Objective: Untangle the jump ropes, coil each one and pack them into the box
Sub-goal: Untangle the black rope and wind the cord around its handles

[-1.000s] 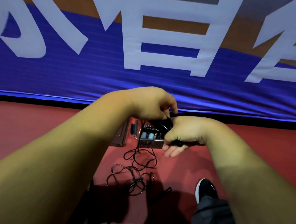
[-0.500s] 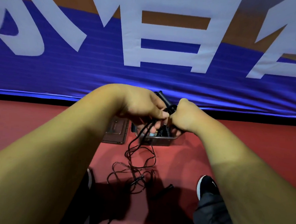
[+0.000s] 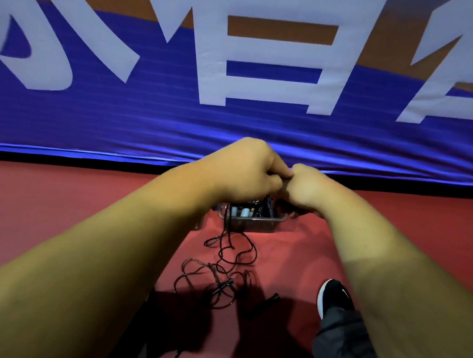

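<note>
Left hand (image 3: 246, 174) clenched on thin black jump rope (image 3: 224, 230), trailing below past clear plastic box (image 3: 254, 225); right hand (image 3: 308, 187) curled, contents hidden.

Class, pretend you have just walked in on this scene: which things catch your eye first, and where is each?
First the huge blue banner with white characters filling the background. Then the left hand and right hand, fingers curled, meeting at centre above a small box. Below them a black jump rope hangs down into a tangle on the red floor.
</note>
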`<state>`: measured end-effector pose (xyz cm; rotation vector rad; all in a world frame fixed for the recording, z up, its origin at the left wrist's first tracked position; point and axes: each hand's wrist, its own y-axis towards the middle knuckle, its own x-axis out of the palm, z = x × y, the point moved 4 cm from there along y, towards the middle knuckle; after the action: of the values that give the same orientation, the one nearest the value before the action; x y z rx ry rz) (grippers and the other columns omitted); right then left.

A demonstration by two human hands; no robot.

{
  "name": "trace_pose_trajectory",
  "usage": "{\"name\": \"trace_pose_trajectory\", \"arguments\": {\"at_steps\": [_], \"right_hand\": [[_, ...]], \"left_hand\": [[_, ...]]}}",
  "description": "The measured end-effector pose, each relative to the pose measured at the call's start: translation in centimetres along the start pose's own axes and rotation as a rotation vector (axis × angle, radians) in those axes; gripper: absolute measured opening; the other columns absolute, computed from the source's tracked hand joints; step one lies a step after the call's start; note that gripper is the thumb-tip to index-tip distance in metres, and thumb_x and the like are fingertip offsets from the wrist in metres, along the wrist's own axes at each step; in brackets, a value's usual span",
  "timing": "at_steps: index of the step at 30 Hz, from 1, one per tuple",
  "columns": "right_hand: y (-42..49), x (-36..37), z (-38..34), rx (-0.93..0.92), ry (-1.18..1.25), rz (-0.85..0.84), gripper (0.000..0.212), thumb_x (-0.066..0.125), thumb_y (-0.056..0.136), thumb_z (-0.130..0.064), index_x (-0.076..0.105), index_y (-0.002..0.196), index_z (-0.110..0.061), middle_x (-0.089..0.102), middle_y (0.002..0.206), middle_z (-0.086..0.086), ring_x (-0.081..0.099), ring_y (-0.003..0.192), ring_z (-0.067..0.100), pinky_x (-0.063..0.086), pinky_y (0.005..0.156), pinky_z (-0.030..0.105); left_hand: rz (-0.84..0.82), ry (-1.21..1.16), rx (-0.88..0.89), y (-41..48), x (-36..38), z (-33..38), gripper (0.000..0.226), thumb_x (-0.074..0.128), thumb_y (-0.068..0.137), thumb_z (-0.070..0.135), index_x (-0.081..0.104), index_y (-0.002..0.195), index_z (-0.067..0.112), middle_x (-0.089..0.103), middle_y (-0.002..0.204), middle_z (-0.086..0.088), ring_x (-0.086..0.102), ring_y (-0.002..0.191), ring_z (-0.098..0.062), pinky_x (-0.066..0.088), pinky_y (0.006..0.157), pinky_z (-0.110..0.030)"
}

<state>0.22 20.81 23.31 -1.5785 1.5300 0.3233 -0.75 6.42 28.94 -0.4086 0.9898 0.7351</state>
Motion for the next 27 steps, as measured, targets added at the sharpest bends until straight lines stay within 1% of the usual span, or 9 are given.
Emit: {"name": "trace_pose_trajectory", "arguments": {"at_steps": [2, 4, 6, 8, 12, 17, 20, 22, 27], "right_hand": [[0.3, -0.3, -0.1, -0.002, 0.026, 0.069, 0.026, 0.074, 0.087, -0.028, 0.071, 0.083, -0.003, 0.075, 0.074, 0.018, 0.074, 0.062, 0.031, 0.064, 0.064, 0.042], [0.1, -0.6, -0.6, 0.001, 0.109, 0.13, 0.018, 0.071, 0.09, -0.022, 0.071, 0.085, -0.005, 0.072, 0.065, 0.013, 0.07, 0.05, 0.027, 0.057, 0.055, 0.034], [0.1, -0.7, -1.5, -0.031, 0.159, 0.181, 0.014, 0.071, 0.088, -0.02, 0.069, 0.088, -0.007, 0.075, 0.064, 0.009, 0.068, 0.045, 0.022, 0.047, 0.046, 0.023], [0.0, -0.7, -2.3, -0.058, 0.208, 0.221, 0.015, 0.071, 0.09, -0.023, 0.063, 0.089, -0.01, 0.076, 0.066, 0.005, 0.068, 0.044, 0.019, 0.042, 0.04, 0.019], [0.0, -0.4, -2.8, -0.1, 0.31, 0.162, 0.02, 0.067, 0.088, -0.018, 0.058, 0.101, -0.006, 0.074, 0.063, 0.008, 0.065, 0.047, 0.025, 0.048, 0.054, 0.032], [-0.1, 0.0, -3.4, -0.165, 0.432, -0.007, 0.032, 0.06, 0.087, -0.009, 0.062, 0.114, 0.006, 0.076, 0.074, 0.017, 0.067, 0.057, 0.03, 0.049, 0.055, 0.036], [-0.2, 0.1, -3.3, -0.168, 0.536, -0.105, 0.032, 0.059, 0.09, -0.006, 0.062, 0.121, 0.002, 0.078, 0.087, 0.016, 0.078, 0.075, 0.033, 0.063, 0.067, 0.042], [-0.5, 0.0, -3.2, -0.166, 0.56, -0.131, 0.03, 0.06, 0.092, -0.006, 0.063, 0.122, -0.001, 0.076, 0.084, 0.013, 0.077, 0.071, 0.026, 0.065, 0.065, 0.04], [-0.6, -0.2, -3.1, -0.189, 0.724, -0.133, 0.026, 0.07, 0.092, -0.004, 0.062, 0.116, 0.003, 0.065, 0.092, 0.022, 0.056, 0.058, 0.018, 0.046, 0.051, 0.032]], "left_hand": [[0.013, -0.348, -0.163, -0.2, 0.2, -0.8, 0.027, 0.064, 0.087, 0.039, 0.083, 0.102, 0.028, 0.08, 0.097, -0.003, 0.07, 0.082, -0.021, 0.058, 0.081, -0.033], [0.073, -0.643, -0.349, -0.1, 0.8, -1.8, 0.03, 0.069, 0.091, 0.041, 0.08, 0.088, 0.013, 0.076, 0.082, -0.013, 0.059, 0.062, -0.019, 0.049, 0.065, -0.031], [0.113, -0.777, -0.545, -0.2, 1.6, -3.1, 0.037, 0.071, 0.092, 0.05, 0.068, 0.082, 0.014, 0.061, 0.063, -0.005, 0.046, 0.048, -0.017, 0.039, 0.052, -0.027], [0.03, -0.881, -0.636, -0.2, 2.7, -3.6, 0.047, 0.068, 0.09, 0.065, 0.059, 0.084, 0.019, 0.042, 0.059, 0.001, 0.036, 0.044, -0.014, 0.03, 0.048, -0.025], [-0.026, -1.035, -0.571, 0.2, 2.3, -3.1, 0.054, 0.058, 0.089, 0.078, 0.062, 0.083, 0.024, 0.028, 0.057, 0.003, 0.022, 0.049, -0.014, 0.019, 0.052, -0.03], [0.091, -1.219, -0.451, 1.0, 1.8, -3.8, 0.04, 0.07, 0.093, 0.055, 0.067, 0.07, 0.023, 0.018, 0.054, 0.005, 0.011, 0.048, -0.013, 0.01, 0.048, -0.03], [0.113, -1.285, -0.422, 1.5, 2.0, -3.7, 0.035, 0.07, 0.095, 0.039, 0.065, 0.067, 0.018, 0.03, 0.049, 0.003, 0.026, 0.041, -0.013, 0.019, 0.037, -0.024], [0.148, -1.244, -0.415, 1.8, 2.0, -3.7, 0.028, 0.07, 0.094, 0.032, 0.065, 0.074, 0.014, 0.039, 0.05, 0.001, 0.035, 0.043, -0.016, 0.021, 0.038, -0.024], [0.27, -1.234, -0.433, 2.3, 1.5, -3.6, 0.015, 0.073, 0.09, 0.027, 0.069, 0.083, 0.014, 0.054, 0.061, -0.004, 0.04, 0.041, -0.014, 0.022, 0.042, -0.026]]}}
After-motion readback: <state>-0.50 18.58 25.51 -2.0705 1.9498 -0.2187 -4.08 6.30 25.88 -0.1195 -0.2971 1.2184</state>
